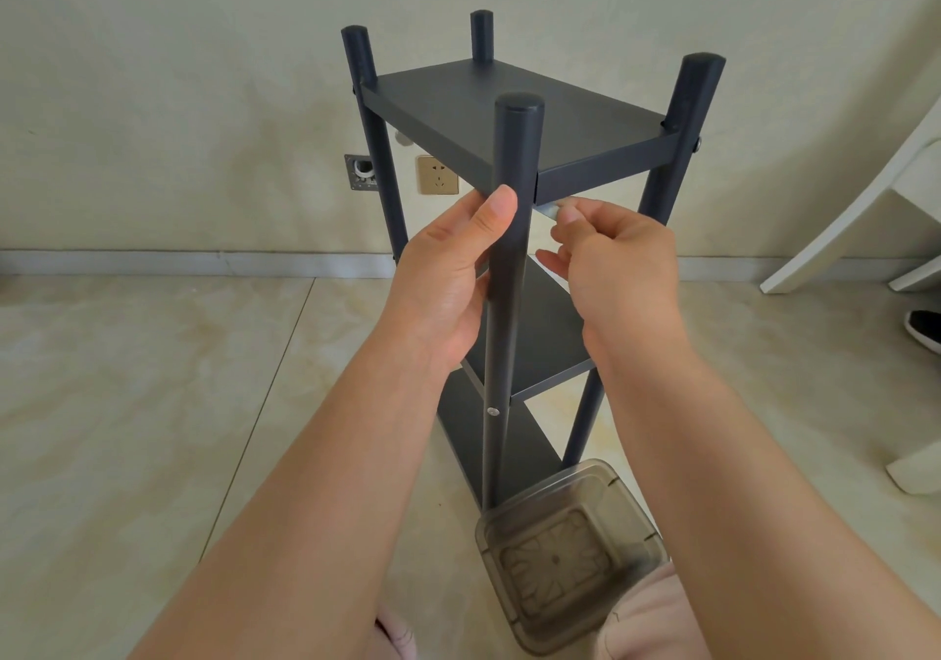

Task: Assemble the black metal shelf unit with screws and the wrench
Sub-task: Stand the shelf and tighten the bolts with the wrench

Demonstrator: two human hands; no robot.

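While the black metal shelf unit stands upright on the pale, glossy tiled floor close to the cream wall, both hands work at its nearest post. That post is a round, matte tube with a smooth domed cap, like the other three; the top shelf is a flat rectangular panel with a thin folded edge, and two more panels sit lower down. The left hand wraps around the near post just under the top shelf, thumb pressed flat against the tube. The right hand has its fingers curled and pinches a small silvery piece right beside the post, under the shelf corner; it is too blurred to tell whether it is a screw or the wrench. A round silver screw head shows lower on the same post, and another at the right-hand corner. A clear brownish plastic box, square with rounded corners, sits on the floor touching the foot of the unit. Behind the unit the wall carries a gold socket and a dark plate, partly hidden by the far left post. A white chair and a black shoe are off to the right.
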